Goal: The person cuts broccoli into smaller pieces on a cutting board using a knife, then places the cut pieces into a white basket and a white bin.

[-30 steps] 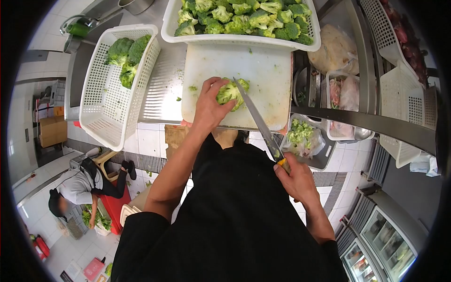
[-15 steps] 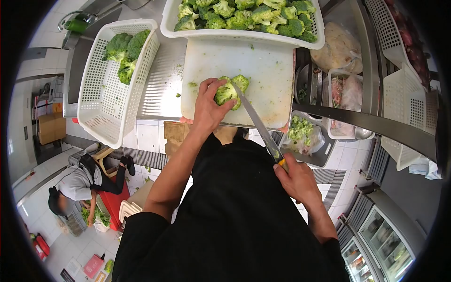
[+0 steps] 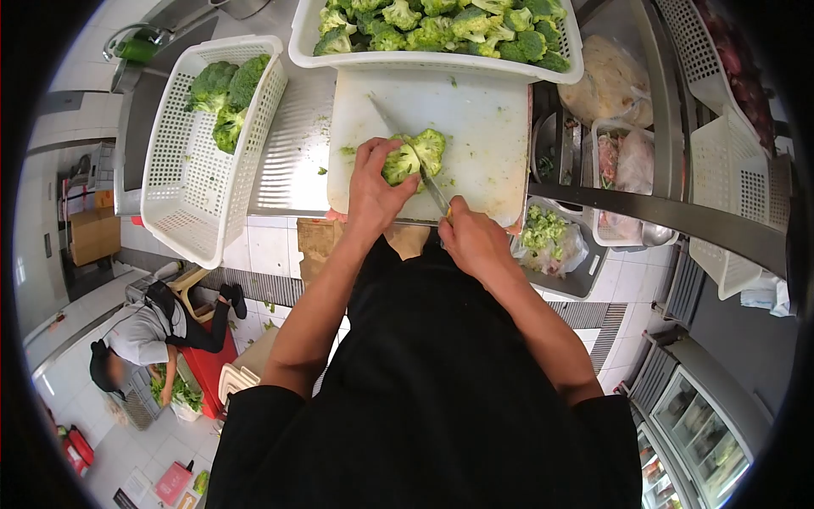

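A head of broccoli point(image 3: 431, 151) lies on the white cutting board point(image 3: 483, 161). My left hand point(image 3: 379, 187) grips its left side, fingers curled over the top and thumb along the near edge. My right hand point(image 3: 475, 239) is wrapped around the handle of a long knife point(image 3: 434, 188). The blade runs across the broccoli, and its tip reaches past it toward the board's far left. Whether the edge has sunk into the florets cannot be made out. Small green crumbs are scattered on the board.
Behind the board stands a white basket point(image 3: 441, 61) full of broccoli florets. Left, another basket point(image 3: 212, 182) holds several broccoli pieces. To the right are a metal shelf edge point(image 3: 670, 222) and a bag of chopped greens point(image 3: 551, 242). A person point(image 3: 148, 331) handles leafy greens at lower left.
My right hand has moved left and forward, sliding the knife across the broccoli so its tip now lies beyond it. My left hand has stayed on the broccoli, almost still.
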A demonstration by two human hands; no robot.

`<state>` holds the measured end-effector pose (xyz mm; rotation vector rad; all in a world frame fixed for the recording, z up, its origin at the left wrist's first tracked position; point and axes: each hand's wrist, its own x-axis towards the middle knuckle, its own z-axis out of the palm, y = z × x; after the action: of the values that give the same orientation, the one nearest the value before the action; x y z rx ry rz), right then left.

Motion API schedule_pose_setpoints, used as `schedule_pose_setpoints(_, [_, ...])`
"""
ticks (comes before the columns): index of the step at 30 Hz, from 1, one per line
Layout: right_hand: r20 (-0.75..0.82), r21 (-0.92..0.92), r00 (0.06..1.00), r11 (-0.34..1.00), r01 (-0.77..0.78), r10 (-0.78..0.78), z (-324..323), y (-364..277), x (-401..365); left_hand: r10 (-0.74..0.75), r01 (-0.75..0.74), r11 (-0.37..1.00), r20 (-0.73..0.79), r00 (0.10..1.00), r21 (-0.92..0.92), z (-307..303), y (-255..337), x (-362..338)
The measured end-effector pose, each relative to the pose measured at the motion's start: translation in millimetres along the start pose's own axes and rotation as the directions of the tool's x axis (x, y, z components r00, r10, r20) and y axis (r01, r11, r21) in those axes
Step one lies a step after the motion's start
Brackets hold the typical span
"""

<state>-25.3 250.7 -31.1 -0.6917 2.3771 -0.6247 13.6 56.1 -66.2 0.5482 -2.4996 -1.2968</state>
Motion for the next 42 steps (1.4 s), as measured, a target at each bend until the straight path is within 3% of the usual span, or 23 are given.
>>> schedule_pose_setpoints(3, [-0.007,0.007,1.0,1.0,0.001,-0.001,0.1,1.4,1.1,0.088,-0.089,0.995,0.025,0.996,0.038,-15.8,1.3,10.0])
schedule_pose_setpoints(5, [-0.024,0.013,1.0,1.0,0.007,-0.007,-3.1,5.3,-4.1,0.226,-0.24,0.941,0.083,0.971,0.238,-30.5,-4.4,20.4])
schedule_pose_setpoints(6, [-0.047,0.016,0.999,1.0,0.017,-0.016,-6.1,8.7,-11.9,0.23,-0.244,0.939,0.086,0.969,0.242,-35.8,-11.3,27.0])
schedule_pose_setpoints(9, [-0.074,0.039,0.997,0.999,0.022,-0.019,-16.6,18.0,-42.9,0.273,-0.389,0.853,0.339,0.9,0.348,-48.3,-28.5,36.3])
schedule_pose_setpoints(10, [-0.093,0.054,0.996,0.998,0.012,-0.007,-23.3,20.8,-53.5,0.27,-0.389,0.853,0.342,0.9,0.349,-48.4,-24.3,34.3])
schedule_pose_setpoints(12, [-0.041,0.046,0.999,0.999,-0.02,0.022,-38.8,21.9,-76.8,0.242,-0.292,0.903,0.19,0.952,0.315,-44.9,-16.3,27.2])
schedule_pose_setpoints(16, [0.072,0.045,0.995,0.996,-0.076,0.072,-47.7,22.7,-101.7,0.125,-0.167,0.954,0.177,0.976,0.25,-40.6,-30.5,26.8])
schedule_pose_setpoints(18, [0.105,0.052,0.99,0.994,-0.097,0.091,-45.6,22.9,-102.2,0.025,-0.035,0.995,0.113,0.993,0.093,-40.3,-28.8,27.0])
schedule_pose_setpoints(32, [0.084,-0.07,0.996,0.996,0.047,-0.041,-31.3,9.7,-67.4,0.053,-0.061,0.994,0.087,0.995,0.088,-34.8,-33.8,23.8])
schedule_pose_setpoints(37, [0.04,-0.004,0.997,0.998,0.068,-0.068,-12.9,22.2,-41.5,0.088,-0.094,0.988,0.049,0.995,0.124,-45.8,-37.0,25.7])
schedule_pose_setpoints(39, [0.031,0.021,0.997,0.998,0.065,-0.066,-15.0,27.4,-46.7,-0.082,0.079,0.981,0.008,0.997,0.179,-56.6,-34.6,26.9])
schedule_pose_setpoints(40, [0.009,0.011,0.996,0.996,0.086,-0.086,-20.0,29.1,-51.4,-0.078,0.075,0.981,0.01,0.997,0.18,-58.8,-31.1,30.5])
schedule_pose_setpoints(42, [-0.008,0.001,0.993,0.993,0.114,-0.114,-28.8,27.0,-62.0,-0.218,0.196,0.947,0.061,0.974,0.255,-67.2,-23.3,37.3])
